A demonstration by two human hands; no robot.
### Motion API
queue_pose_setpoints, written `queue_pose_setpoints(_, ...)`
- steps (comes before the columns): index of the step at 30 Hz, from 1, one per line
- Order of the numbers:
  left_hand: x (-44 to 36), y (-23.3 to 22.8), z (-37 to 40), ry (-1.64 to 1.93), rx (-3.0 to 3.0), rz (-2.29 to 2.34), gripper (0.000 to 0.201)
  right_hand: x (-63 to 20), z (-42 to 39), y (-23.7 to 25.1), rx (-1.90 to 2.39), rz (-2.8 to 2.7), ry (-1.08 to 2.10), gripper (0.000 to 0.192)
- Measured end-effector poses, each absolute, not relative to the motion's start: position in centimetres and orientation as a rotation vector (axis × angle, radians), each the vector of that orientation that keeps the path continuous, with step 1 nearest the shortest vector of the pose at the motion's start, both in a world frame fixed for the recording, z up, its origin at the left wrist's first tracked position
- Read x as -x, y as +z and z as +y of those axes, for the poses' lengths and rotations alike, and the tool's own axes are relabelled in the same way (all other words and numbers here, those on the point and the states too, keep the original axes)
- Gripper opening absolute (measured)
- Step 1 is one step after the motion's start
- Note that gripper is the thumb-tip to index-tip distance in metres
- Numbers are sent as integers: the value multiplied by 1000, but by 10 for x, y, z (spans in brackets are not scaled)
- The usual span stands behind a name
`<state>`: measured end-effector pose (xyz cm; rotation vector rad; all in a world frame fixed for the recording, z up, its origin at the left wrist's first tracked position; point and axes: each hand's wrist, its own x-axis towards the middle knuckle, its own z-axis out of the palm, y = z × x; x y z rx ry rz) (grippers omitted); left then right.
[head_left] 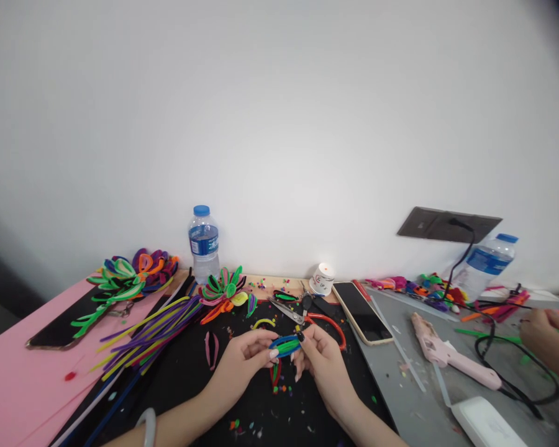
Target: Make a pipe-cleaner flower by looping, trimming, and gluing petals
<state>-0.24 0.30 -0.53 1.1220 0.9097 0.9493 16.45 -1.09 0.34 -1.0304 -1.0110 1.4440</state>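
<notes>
Head view, lower centre of the frame: left hand (242, 357) and right hand (317, 355) brought together over a black mat (190, 379) on the tabletop (447, 397). Both forearms entering from the bottom edge, angled inward, wrists slightly raised. Left fingers (271, 352) pinched shut on the left end of a blue-and-green loop (285, 345) of pipe cleaner; thumb on top, palm turned toward the right. Right fingers (302, 337) closed on the loop's right end, dark nail showing, remaining fingers curled down toward the mat. Loop held level between the two hands, just above the mat, below the scissors (302, 315) with red handles. A bangle (147, 426) on the left wrist at lower left.

Left of the hands, a bundle of straight pipe cleaners (153, 332) and finished flowers (223, 290); a bottle (204, 243) behind them against the wall. Right of the hands, a phone (362, 312) and a pink glue gun (447, 354). At the right edge, another person's hand (543, 335), well apart.
</notes>
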Motion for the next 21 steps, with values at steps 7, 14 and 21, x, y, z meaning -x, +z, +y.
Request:
queue_pose_setpoints(7, 2, -8, 3, 947, -1137, 919, 25, -164, -12, 4, 965, -985, 1461, 24)
queue_pose_setpoints(14, 2, -6, 2, 994, -1229, 939, 12, -165, -10, 1, 928, -989, 1491, 24)
queue_pose_setpoints(21, 0, 3, -1, 976, -1307, 934, 9, -162, -12, 3, 898, -892, 1533, 26)
